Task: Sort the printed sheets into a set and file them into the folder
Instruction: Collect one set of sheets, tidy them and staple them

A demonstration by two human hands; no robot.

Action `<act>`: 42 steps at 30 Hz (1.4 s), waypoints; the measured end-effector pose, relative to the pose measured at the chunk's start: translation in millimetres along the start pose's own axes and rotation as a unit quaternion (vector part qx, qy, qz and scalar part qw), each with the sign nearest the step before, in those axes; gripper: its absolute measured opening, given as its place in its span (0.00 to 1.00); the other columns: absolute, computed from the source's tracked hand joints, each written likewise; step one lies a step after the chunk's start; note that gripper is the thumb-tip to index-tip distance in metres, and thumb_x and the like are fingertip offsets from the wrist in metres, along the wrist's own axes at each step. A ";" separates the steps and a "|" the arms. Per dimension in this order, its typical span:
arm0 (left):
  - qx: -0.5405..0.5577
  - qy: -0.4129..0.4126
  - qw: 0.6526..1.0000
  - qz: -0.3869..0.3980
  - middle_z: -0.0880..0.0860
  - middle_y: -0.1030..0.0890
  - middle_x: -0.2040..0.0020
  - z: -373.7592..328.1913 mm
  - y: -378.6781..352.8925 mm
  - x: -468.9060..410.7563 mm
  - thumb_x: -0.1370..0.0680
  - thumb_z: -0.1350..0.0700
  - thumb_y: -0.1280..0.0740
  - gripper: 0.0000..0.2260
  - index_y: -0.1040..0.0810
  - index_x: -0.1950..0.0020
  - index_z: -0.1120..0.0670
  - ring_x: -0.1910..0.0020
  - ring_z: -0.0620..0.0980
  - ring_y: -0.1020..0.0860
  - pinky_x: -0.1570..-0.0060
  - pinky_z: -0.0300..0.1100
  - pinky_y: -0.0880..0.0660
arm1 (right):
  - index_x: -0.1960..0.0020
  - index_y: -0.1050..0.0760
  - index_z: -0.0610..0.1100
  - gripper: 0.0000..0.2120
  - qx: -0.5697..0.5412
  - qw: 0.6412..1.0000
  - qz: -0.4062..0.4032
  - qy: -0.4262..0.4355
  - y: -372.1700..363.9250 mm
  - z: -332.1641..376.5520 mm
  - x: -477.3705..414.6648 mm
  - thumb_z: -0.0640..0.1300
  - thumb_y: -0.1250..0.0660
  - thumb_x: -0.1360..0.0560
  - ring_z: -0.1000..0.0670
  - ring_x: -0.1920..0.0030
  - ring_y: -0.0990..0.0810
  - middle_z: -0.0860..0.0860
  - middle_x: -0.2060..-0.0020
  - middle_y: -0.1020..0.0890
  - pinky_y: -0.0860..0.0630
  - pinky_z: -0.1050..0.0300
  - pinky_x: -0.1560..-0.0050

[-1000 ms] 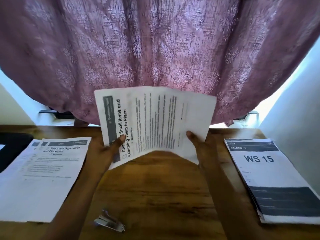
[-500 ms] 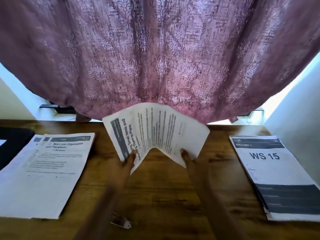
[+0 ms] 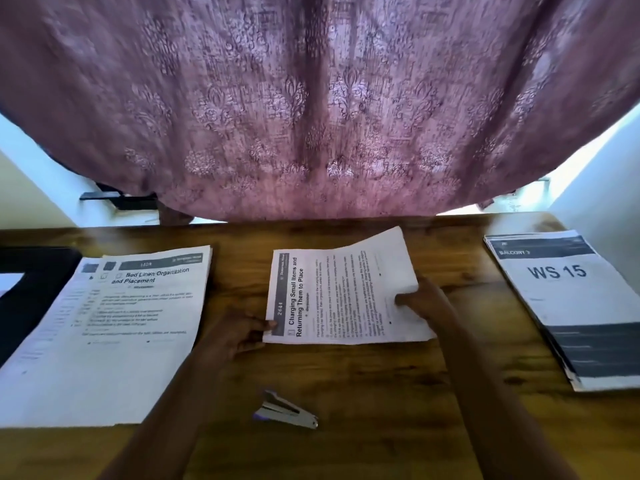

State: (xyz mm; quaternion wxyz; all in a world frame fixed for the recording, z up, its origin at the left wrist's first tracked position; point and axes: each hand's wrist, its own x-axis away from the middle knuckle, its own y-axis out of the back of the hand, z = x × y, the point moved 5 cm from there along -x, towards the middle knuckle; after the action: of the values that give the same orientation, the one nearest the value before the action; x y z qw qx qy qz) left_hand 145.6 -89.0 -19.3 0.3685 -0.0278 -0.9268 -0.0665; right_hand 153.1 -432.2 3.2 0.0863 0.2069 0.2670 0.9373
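Right, centre of the wooden table (image 3: 381,393): the sheet (image 3: 346,299) headed "Charging Small Items and Returning Them to Place" sits low over the wood, turned sideways so its heading runs up the left edge. Both hands are on it. The left hand (image 3: 239,336) pinches the near-left corner, thumb on the dark header strip. The right hand (image 3: 426,303) grips the right edge, thumb pressed on top of the print, fingers tucked out of sight beneath. The far-right corner looks a touch raised; whether the rest lies flat on the table I cannot tell.

Off to the left, well apart, lies a stack of printed sheets (image 3: 114,334) topped "Bed Linen Organization and Placement". At the right edge, another stack (image 3: 568,306) shows "WS 15" on its cover. Near the front edge, between the two forearms, a small stapler (image 3: 284,412) lies on the wood. At far left, a dark flat thing (image 3: 31,292), too unclear to name. Behind it all hangs a patterned purple curtain (image 3: 311,116).
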 end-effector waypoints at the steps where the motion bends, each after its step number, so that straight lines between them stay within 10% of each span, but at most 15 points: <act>1: 0.003 0.004 1.000 0.000 0.52 0.15 0.61 -0.6 -0.3 -1.0 0.29 0.63 0.25 0.10 0.20 0.50 0.58 0.57 0.50 0.18 0.66 0.39 0.19 | 0.36 0.29 0.46 0.23 0.029 0.999 -0.026 -0.021 1.1 -1.7 0.4 0.41 0.28 0.29 0.46 0.50 0.22 0.45 0.41 0.22 0.25 0.55 0.56; 6: 0.012 0.013 1.000 0.013 0.49 0.16 0.67 -0.1 -1.5 -5.0 0.28 0.64 0.26 0.07 0.21 0.53 0.58 0.58 0.49 0.19 0.67 0.37 0.20 | 0.26 0.41 0.40 0.37 0.232 0.934 -0.254 0.092 -39.1 47.1 40.6 0.52 0.29 0.28 0.39 0.32 0.34 0.40 0.30 0.33 0.32 0.43 0.35; 12: 0.011 0.013 1.000 0.013 0.53 0.17 0.59 1.6 0.3 -10.6 0.28 0.65 0.27 0.07 0.21 0.52 0.59 0.58 0.49 0.19 0.68 0.37 0.20 | 0.22 0.58 0.45 0.35 0.382 0.903 -0.012 0.195 -162.3 50.9 29.2 0.64 0.55 0.21 0.47 0.23 0.56 0.47 0.22 0.54 0.56 0.42 0.26; 19: 0.014 0.010 0.999 0.027 0.52 0.16 0.60 1.9 1.1 -14.6 0.29 0.64 0.26 0.08 0.21 0.53 0.57 0.58 0.49 0.18 0.68 0.37 0.20 | 0.23 0.53 0.38 0.35 0.320 0.929 -0.185 0.032 -49.0 -15.1 -1.3 0.60 0.50 0.20 0.45 0.23 0.51 0.42 0.23 0.47 0.54 0.39 0.26; 24: 0.014 0.018 1.000 0.018 0.55 0.17 0.57 1.5 3.7 -16.9 0.29 0.65 0.26 0.08 0.21 0.53 0.59 0.57 0.51 0.19 0.69 0.38 0.20 | 0.23 0.49 0.39 0.32 0.338 0.906 -0.082 0.240 -157.9 91.7 -8.5 0.56 0.47 0.20 0.46 0.23 0.49 0.43 0.24 0.45 0.52 0.40 0.25; 27: 0.027 0.024 0.999 0.016 0.53 0.17 0.59 2.9 3.6 -18.6 0.29 0.66 0.27 0.07 0.21 0.54 0.59 0.58 0.49 0.19 0.70 0.37 0.20 | 0.23 0.54 0.41 0.34 0.369 0.907 -0.015 0.205 -193.4 96.2 -18.0 0.61 0.53 0.20 0.48 0.23 0.54 0.45 0.23 0.50 0.58 0.41 0.26; 38: 0.028 0.012 0.999 0.025 0.53 0.16 0.58 2.8 4.2 -17.0 0.29 0.65 0.26 0.10 0.20 0.50 0.60 0.58 0.49 0.18 0.71 0.37 0.21 | 0.24 0.47 0.39 0.31 0.296 0.928 -0.186 0.132 -20.5 18.5 -55.2 0.57 0.51 0.19 0.43 0.24 0.47 0.42 0.24 0.43 0.53 0.40 0.26; 42: 0.021 0.005 0.999 0.035 0.54 0.17 0.55 2.8 2.9 -13.8 0.28 0.63 0.26 0.09 0.21 0.49 0.59 0.57 0.49 0.19 0.68 0.36 0.20 | 0.39 0.25 0.44 0.14 0.194 0.935 -0.140 0.263 -56.6 64.6 29.4 0.49 0.38 0.22 0.46 0.43 0.23 0.45 0.42 0.21 0.28 0.48 0.38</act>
State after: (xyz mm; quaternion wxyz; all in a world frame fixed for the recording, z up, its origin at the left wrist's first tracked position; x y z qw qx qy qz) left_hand 154.1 -85.7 -30.5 0.3760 -0.0523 -0.9245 -0.0344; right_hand 157.6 -346.4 32.8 0.1014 -0.0733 0.4827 0.8668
